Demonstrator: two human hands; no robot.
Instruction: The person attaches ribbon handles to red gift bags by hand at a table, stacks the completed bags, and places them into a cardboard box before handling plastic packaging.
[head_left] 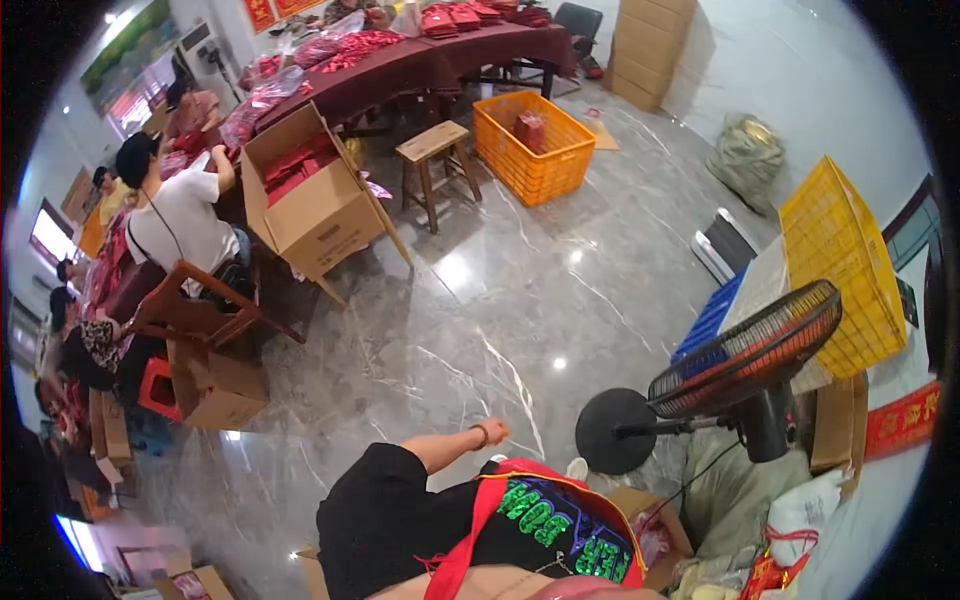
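Note:
My left hand (496, 432) is in front of my body, over the grey floor, with a bracelet at the wrist. It looks loosely open, and I see nothing in it. The bent arm comes out of a black sleeve (365, 500). Across my chest runs a red strap (465, 550), joined to a red garment with yellow edging that lies over my black shirt with green sequin letters (540, 520). Below the hand, a light shoe (577, 468) shows on the floor. My right hand is out of sight.
A black standing fan (750, 350) is at right, near a yellow crate (835, 265) and sacks. Ahead are an orange crate (535, 150), a wooden stool (432, 145) and a large cardboard box (330, 225). Seated people (185, 220) line the left table.

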